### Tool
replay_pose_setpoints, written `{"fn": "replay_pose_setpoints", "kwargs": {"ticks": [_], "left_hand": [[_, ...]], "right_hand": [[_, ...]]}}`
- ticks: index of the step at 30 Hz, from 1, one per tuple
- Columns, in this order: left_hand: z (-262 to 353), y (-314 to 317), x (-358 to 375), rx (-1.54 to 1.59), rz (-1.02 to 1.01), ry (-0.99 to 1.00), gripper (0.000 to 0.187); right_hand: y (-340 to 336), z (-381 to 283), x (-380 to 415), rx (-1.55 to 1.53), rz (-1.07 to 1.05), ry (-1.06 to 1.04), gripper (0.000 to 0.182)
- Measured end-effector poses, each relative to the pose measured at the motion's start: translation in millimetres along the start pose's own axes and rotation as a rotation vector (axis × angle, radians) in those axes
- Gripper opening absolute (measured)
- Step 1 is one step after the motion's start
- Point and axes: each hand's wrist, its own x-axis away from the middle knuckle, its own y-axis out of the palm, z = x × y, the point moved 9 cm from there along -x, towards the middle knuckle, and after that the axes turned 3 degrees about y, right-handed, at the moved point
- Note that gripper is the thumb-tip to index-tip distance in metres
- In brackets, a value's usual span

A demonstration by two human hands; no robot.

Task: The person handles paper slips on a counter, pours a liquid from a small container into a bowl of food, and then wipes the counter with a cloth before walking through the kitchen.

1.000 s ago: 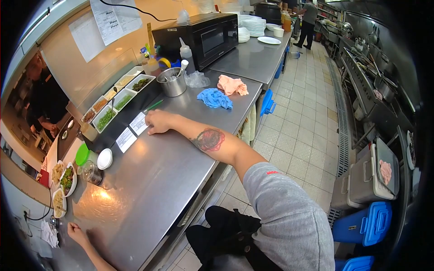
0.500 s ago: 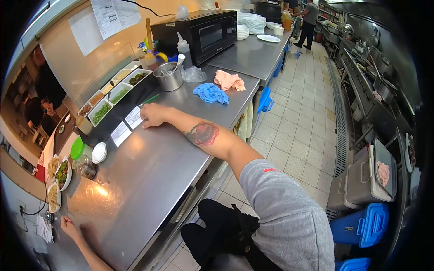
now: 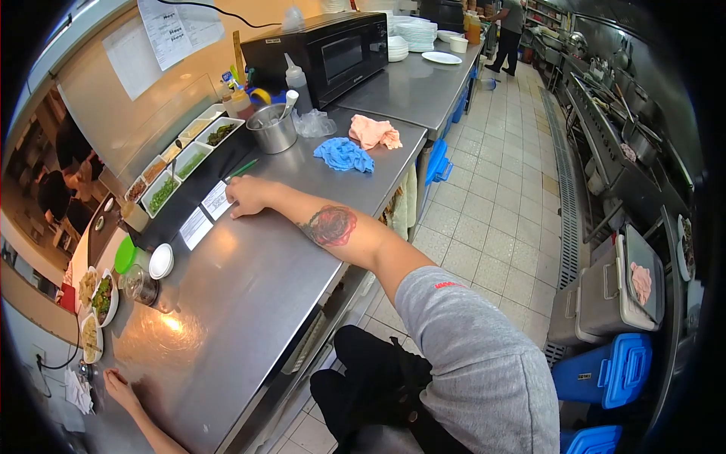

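Observation:
My right hand [image 3: 248, 197] rests on the steel counter with its fingers curled down at the edge of a printed slip [image 3: 217, 200]. Whatever is under those fingers is hidden. A green pen [image 3: 243, 168] lies just beyond the knuckles, beside the black topping rack. Another slip [image 3: 195, 228] lies to the left of the first. Down at the counter's left end, my left hand [image 3: 121, 387] is loosely closed, and I see nothing in it. Near it are a white dish of pale food [image 3: 91, 339] and a dish of greens [image 3: 106, 298].
White tubs of chopped toppings [image 3: 159, 192] stand in the rack. A steel pot [image 3: 271, 130], a blue cloth [image 3: 344, 155], a pink cloth [image 3: 375, 132] and a microwave [image 3: 318, 57] are farther along. A glass jar [image 3: 141, 285] stands by white lids [image 3: 161, 261]. A person [image 3: 511, 34] stands in the aisle.
The view has shifted slightly, so the counter things appear a little farther left. My right hand stays at the slip, and my left hand stays by the counter's end.

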Motion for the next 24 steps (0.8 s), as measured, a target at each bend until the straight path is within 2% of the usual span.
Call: {"fn": "replay_pose_setpoints", "kwargs": {"ticks": [3,7,9,13,15,18,24], "left_hand": [[-18,-8,-3,0.052,0.069,0.003,0.022],[-36,-9,-6,0.102,0.061,-0.007,0.021],[-30,-7,-6,-0.003,0.011,0.046,0.021],[-31,-7,-4,0.016,0.058,0.005,0.024],[-23,-6,-5,-0.112,0.025,0.046,0.03],[-15,-4,0,-0.132,0.01,0.046,0.035],[-20,-4,-1,-0.133,-0.022,-0.012,0.034]], "right_hand": [[-1,0,0,0.0,0.006,-0.003,0.044],[-1,0,0,-0.003,-0.01,0.004,0.043],[-2,0,1,-0.005,-0.007,0.003,0.043],[0,0,-2,-0.012,-0.01,-0.004,0.043],[0,1,-1,-0.009,-0.01,-0.001,0.044],[-1,0,0,-0.007,-0.018,0.005,0.044],[-2,-1,0,-0.004,-0.028,0.009,0.045]]}}
